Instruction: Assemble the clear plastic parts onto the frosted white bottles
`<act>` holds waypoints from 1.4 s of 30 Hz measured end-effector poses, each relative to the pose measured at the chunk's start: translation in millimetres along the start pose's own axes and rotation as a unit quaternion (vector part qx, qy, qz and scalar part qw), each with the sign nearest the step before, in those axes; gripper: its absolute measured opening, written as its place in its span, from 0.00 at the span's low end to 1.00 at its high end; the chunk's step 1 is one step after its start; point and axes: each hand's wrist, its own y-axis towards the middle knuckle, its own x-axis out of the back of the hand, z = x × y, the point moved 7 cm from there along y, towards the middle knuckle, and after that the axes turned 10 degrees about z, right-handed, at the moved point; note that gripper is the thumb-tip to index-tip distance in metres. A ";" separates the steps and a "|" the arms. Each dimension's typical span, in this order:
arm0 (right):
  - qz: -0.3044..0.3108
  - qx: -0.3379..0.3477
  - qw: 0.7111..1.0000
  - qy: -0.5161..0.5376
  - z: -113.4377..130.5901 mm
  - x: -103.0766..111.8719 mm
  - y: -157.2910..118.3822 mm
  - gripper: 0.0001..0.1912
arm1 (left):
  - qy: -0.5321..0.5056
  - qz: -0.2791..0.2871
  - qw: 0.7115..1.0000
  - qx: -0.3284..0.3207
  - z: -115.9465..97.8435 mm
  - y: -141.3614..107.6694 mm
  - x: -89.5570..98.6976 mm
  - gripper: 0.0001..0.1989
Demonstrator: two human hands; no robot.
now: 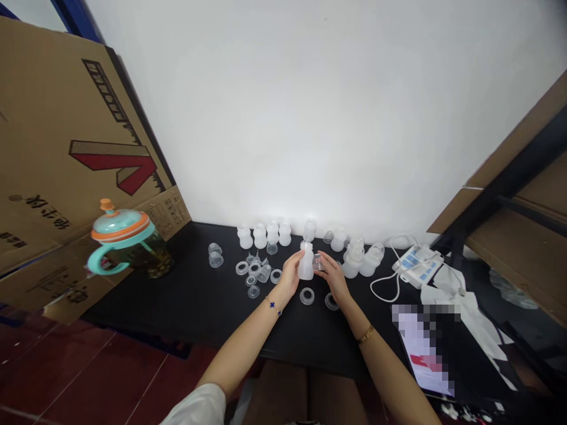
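My left hand [290,274] is closed around a small white baby bottle [306,264], which stands upright with a clear nipple at its top. Just right of it, my right hand [333,277] pinches a clear dome cap [318,262] close to the bottle's side. Below the bottle a white screw ring [307,296] lies flat on the black table. Another ring [331,301] sits partly hidden under my right wrist. To the left are loose rings [241,268], clear nipples [264,273] and two clear caps [215,259].
White bottles [260,236] line the wall at the back, with more bottles [353,260] on the right. A power strip [419,265] with white cables, tissues and a tablet [425,354] occupy the right side. A teal-handled jug [133,242] stands left beside a big cardboard box [53,118].
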 end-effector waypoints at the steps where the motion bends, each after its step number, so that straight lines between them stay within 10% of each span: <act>1: -0.004 0.002 1.000 -0.004 0.4 0.7 0.2 0.25 | 0.000 -0.002 1.000 0.000 -0.2 -0.3 -0.3 0.21; 33: -0.003 0.011 0.999 -0.043 6.3 -1.6 -0.2 0.22 | 0.004 -0.006 1.000 0.008 -8.3 -1.9 -1.5 0.21; 42: -0.108 0.088 0.989 -0.038 16.2 17.6 -3.3 0.30 | 0.082 0.027 0.996 0.020 -9.9 -10.2 -14.7 0.21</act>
